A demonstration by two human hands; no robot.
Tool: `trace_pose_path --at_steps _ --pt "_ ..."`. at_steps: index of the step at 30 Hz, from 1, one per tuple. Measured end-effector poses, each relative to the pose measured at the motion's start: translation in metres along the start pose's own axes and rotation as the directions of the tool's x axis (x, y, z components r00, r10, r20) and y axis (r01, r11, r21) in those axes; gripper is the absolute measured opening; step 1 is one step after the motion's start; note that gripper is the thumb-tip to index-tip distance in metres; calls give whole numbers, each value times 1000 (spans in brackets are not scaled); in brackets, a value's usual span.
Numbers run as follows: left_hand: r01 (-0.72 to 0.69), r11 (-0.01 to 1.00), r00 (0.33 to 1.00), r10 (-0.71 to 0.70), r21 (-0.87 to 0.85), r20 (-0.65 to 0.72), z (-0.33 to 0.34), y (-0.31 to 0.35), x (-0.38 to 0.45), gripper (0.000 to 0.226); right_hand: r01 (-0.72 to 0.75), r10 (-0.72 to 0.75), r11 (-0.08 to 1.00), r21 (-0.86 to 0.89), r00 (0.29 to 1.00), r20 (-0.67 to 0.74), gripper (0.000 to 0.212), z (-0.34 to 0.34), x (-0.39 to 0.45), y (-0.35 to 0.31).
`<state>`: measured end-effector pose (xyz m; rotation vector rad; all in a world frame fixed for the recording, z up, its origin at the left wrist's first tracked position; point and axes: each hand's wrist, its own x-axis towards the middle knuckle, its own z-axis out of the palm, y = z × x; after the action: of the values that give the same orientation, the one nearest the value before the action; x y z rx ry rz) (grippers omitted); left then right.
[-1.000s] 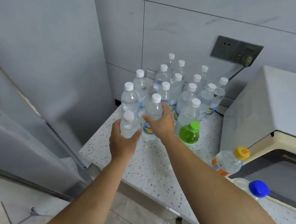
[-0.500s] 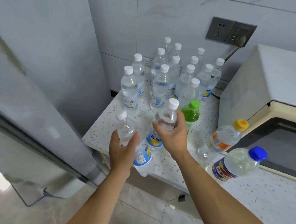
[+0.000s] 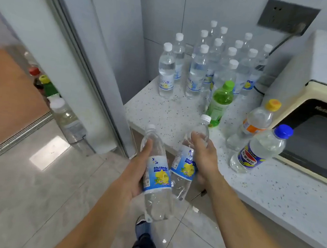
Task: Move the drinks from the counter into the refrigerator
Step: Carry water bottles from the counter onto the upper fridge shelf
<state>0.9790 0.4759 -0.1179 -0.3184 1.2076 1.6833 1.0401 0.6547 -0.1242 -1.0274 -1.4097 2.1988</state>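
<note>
two clear white-capped bottles (image 3: 158, 175) tilted off counter (image 3: 159, 113), others upright

I stand in a home kitchen. A speckled stone counter (image 3: 261, 195) runs along a grey tiled wall (image 3: 219, 7) with a power socket (image 3: 287, 15), and a cream microwave (image 3: 318, 86) sits on it. To my left an open refrigerator door (image 3: 52, 49) holds bottles in its shelf (image 3: 72, 133), above a glossy tiled floor (image 3: 31, 201).

fifteen clear white-capped bottles (image 3: 166, 70), one green bottle (image 3: 219, 102)
</note>
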Motion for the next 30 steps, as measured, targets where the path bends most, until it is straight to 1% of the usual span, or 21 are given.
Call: trace_pose_path --at_steps 1,3,4,6,7,9,10,11,13,14,17,19,21,23,25,27,28,30 --pt "25 999 1000 -25 -26 -16 -6 -10 -10 79 -110 109 994 15 994 30 55 -3 -4 6" --pt "41 996 999 -42 -74 -5 -19 -30 -31 65 -295 289 955 32 950 121 54 -6 -14 21" --pt "35 995 999 -34 -96 13 -27 -39 -41 58 -361 350 932 37 921 174 55 -5 -20 29" --pt "1 988 1000 3 -152 29 -46 -55 -61 46 -439 425 898 -10 863 272 67 2 -33 47" --pt "-30 982 999 32 -188 10 -56 -61 -72 41 -459 457 886 -69 835 306 75 9 -41 56" --pt "-117 966 992 101 -231 -81 -82 -69 -90 35 -467 512 859 -211 786 345 88 28 -57 74" --pt "-154 960 983 125 -235 -131 -96 -72 -99 33 -467 539 842 -271 759 366 88 40 -66 84" --pt "-173 957 974 132 -234 -182 -111 -73 -108 34 -469 563 825 -315 729 389 82 53 -75 93" --pt "-173 955 954 103 -239 -280 -141 -74 -125 41 -498 620 783 -372 664 418 66 80 -90 111" --pt "-178 953 943 94 -246 -319 -156 -74 -134 42 -514 654 756 -405 628 422 62 94 -97 119" --pt "-224 935 924 114 -275 -366 -202 -74 -160 41 -533 749 661 -527 504 430 69 141 -116 143" --pt "-250 916 913 116 -314 -390 -232 -73 -176 45 -532 786 617 -580 452 422 68 176 -128 158" --pt "-273 890 907 112 -365 -405 -265 -69 -191 44 -534 802 597 -598 423 423 61 214 -141 171" --pt "-297 874 898 118 -384 -424 -301 -61 -203 37 -570 804 594 -568 403 436 59 253 -151 186" --pt "-314 859 888 114 -404 -446 -338 -49 -217 40 -592 798 600 -538 395 456 58 292 -161 200" --pt "-329 854 880 124 -402 -458 -372 -32 -234 47 -569 790 610 -552 382 480 54 332 -173 209" --pt "-337 857 879 138 -390 -457 -387 -21 -243 49 -548 780 624 -558 385 494 52 351 -178 213" --pt "-358 864 870 170 -354 -464 -413 0 -258 55 -486 733 680 -549 424 531 52 386 -186 221"
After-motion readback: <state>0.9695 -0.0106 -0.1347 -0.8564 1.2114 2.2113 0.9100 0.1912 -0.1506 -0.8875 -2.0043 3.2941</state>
